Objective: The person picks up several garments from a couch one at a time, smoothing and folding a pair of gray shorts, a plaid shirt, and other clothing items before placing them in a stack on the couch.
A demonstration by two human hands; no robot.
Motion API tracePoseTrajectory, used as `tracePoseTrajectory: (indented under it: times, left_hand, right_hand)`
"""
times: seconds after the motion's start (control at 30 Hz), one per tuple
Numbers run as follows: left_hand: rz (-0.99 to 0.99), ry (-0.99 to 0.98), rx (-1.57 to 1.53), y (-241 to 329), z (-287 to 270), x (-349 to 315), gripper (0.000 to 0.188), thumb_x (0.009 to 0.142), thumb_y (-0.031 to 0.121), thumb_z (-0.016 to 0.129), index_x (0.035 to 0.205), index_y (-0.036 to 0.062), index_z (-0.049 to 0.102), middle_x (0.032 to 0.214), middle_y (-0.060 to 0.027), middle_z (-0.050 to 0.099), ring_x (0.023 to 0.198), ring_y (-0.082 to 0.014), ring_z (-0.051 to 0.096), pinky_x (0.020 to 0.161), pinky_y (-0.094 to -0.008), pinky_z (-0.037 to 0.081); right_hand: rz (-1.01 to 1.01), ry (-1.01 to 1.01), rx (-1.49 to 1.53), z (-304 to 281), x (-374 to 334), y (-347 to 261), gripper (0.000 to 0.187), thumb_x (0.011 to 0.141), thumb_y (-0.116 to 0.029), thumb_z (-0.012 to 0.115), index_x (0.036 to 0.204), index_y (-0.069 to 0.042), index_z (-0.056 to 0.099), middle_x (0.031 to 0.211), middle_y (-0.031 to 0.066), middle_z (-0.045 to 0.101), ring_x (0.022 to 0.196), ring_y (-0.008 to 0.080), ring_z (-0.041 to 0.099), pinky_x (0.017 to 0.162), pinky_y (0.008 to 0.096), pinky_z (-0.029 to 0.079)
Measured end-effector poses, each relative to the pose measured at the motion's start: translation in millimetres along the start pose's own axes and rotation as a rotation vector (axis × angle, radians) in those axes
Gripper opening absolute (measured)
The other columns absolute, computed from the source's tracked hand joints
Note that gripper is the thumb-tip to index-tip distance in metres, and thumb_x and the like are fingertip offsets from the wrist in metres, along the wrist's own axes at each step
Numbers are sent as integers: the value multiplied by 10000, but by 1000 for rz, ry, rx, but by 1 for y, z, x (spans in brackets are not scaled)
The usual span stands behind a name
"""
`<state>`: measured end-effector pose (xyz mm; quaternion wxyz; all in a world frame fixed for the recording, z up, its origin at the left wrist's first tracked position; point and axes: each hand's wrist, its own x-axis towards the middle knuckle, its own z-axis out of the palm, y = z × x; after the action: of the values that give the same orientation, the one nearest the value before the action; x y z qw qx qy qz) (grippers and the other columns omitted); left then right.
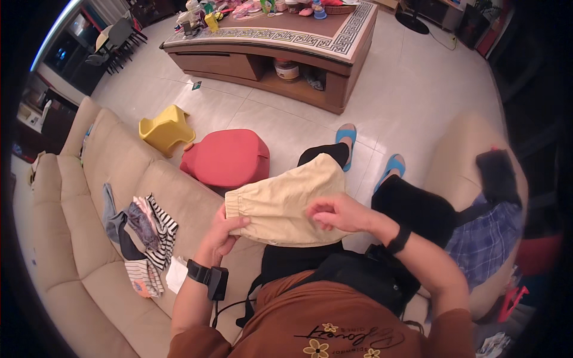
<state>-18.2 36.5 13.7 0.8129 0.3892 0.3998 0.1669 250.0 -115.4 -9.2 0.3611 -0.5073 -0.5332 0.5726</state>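
Note:
Beige elastic-waist pants (280, 206) are spread sideways above my lap, their gathered waistband at the left end. My left hand (225, 230) grips them at the waistband, thumb on top and the other fingers underneath. Over the right half of the cloth is my right hand (337, 213), its fingers loosely curled and apart with nothing seen between them. Whether its fingertips touch the fabric, I cannot tell.
I sit on a beige sofa (89, 262). Left of me lies a pile of clothes with a striped garment (160, 232); a blue plaid garment (486, 241) lies at the right. Ahead are a red stool (230, 156), a yellow step stool (167, 130) and a brown coffee table (239, 67).

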Motion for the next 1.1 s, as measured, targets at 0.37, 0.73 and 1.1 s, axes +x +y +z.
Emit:
tracePoseTrajectory:
  times: [0.37,0.73,1.1]
  left_hand:
    - [363,-20,648,22,81,-15,468,833,172,675,1209,13,447,1096,-65,565,973,-122,547,855,-267,454]
    - [37,-391,454,-56,114,71,563,940,146,535,1412,90,233,1206,-129,524,893,-186,627,732,-296,553]
    - [110,-315,511,-40,141,27,521,898,3,510,1392,5,345,1214,-118,554,924,-142,542,764,-232,458]
  right_hand:
    - [130,-18,323,13,21,18,353,897,-85,543,1233,15,506,902,108,658,738,152,653,679,270,535]
    - [-91,229,353,-24,-47,105,800,823,-667,449,1425,-149,355,1428,82,388,1304,259,355,1024,464,371]
    - [277,826,711,-2,-30,27,383,665,-66,710,1014,44,598,894,88,651,817,195,645,618,378,535]
